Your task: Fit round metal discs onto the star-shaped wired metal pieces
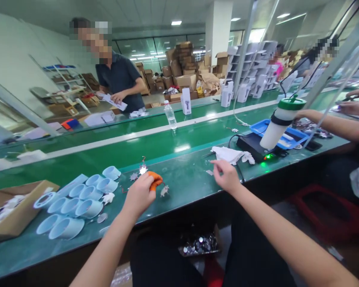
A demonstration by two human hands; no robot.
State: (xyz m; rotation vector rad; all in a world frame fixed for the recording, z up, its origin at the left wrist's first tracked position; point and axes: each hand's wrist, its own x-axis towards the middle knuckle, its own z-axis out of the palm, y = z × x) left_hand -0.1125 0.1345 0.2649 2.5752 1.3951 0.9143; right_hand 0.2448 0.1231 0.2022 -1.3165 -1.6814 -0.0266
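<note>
My left hand [140, 194], with an orange finger cot [154, 180] on it, pinches a small shiny star-shaped metal part [143, 170] with thin wire rising from it. Similar star-shaped parts [134, 176] [164, 191] lie on the green bench close by. My right hand [226, 175] hovers over the bench with its fingertips drawn together, and nothing shows between them. It is nearest a crumpled white cloth [231, 155]. Pale blue plastic rings [89, 208] lie in a cluster left of my left hand.
An open cardboard box [14, 209] sits at the bench's left edge. A black device [253, 145], blue tray [277, 133] and green-capped white bottle [283, 121] stand to the right. A co-worker's arm [329, 125] reaches in at right. Below the bench sits a tray of shiny discs [200, 245].
</note>
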